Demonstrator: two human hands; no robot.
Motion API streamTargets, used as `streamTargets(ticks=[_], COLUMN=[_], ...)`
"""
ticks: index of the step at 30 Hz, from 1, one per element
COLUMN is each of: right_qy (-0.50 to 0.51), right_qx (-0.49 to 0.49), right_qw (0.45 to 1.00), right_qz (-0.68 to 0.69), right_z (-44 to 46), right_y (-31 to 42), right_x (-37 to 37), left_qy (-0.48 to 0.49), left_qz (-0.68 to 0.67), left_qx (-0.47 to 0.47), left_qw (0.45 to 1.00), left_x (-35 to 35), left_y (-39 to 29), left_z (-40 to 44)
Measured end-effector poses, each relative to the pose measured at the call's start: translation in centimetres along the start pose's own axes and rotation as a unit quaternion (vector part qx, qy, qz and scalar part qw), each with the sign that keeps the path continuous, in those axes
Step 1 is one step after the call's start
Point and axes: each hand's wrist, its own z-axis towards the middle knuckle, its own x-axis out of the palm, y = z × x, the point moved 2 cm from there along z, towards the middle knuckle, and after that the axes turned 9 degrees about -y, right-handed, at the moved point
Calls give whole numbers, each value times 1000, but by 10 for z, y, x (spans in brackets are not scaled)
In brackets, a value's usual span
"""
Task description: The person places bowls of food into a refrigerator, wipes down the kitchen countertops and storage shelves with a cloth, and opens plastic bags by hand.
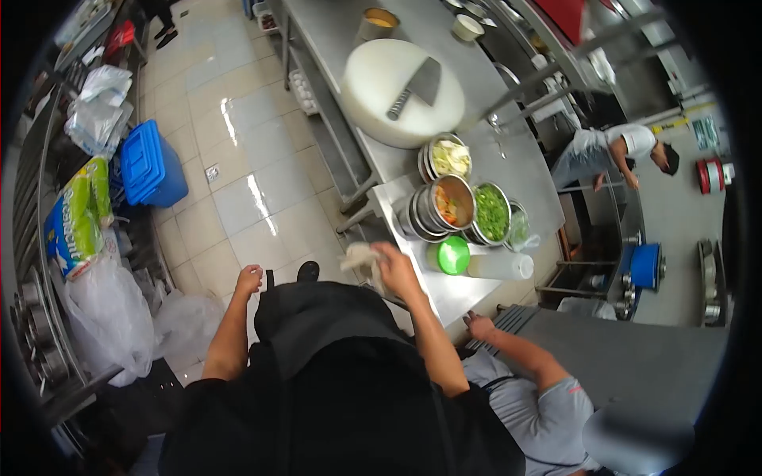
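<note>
My right hand grips a beige cloth beside the near corner of the steel table. Close to it on the table stand a green-lidded container and a translucent bottle lying on its side. My left hand hangs over the tiled floor with its fingers curled in, and nothing shows in it. Just beyond the right hand are a metal pot of cut orange and red vegetables, a bowl of chopped greens and a bowl of pale cut vegetables.
A cleaver lies on a thick round white chopping block. A co-worker in grey stands close on my right; another person is across the table. On the left are a blue lidded bin and plastic bags.
</note>
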Motion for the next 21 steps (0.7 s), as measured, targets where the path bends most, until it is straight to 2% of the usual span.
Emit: streamTargets(ticks=[1,2,4,5,8,11,12,13,14,16,17,18,19,20,21], right_qy=[-43,-44,-209,-242,-306,-261,-261,-199,-90,-17,-32,-65,-99,-151,-233], right_qx=[-78,-34,-186,-212,-194,-38,-78,-73,-47,78,40,43,26,50,42], right_qw=[995,993,955,940,913,898,903,923,966,993,996,995,995,987,971], right_qz=[-54,-104,-98,-116,-189,-353,-332,-322,-236,-92,-79,-56,-1,31,14], right_z=[29,60,112,134,187,225,233,243,256,285,305,327,357,393,439], right_y=[-6,4,36,53,45,-21,-24,-10,-3,49,61,86,97,109,102], right_x=[15,18,12,6,19,74,87,96,105,116,123,120,118,111,110], left_qy=[2,-6,-23,-42,-79,-78,-71,-86,-95,-64,-67,-71,-43,-15,-42], left_qz=[28,28,29,-30,-131,-89,-76,-69,-88,-114,-82,-50,-69,-85,-96], left_qx=[7,14,34,21,-33,-81,-74,-66,-128,-139,-138,-134,-164,-197,-130], left_qw=[1000,999,999,998,988,990,992,992,983,982,985,987,983,977,986], left_x=[-10,-19,-36,-42,-58,-63,-66,-65,-63,-65,-64,-66,-66,-61,-60], left_y=[-1,0,1,4,25,73,80,90,92,90,75,73,67,79,78], left_z=[4,8,18,18,12,14,10,9,4,3,1,12,31,62,86])
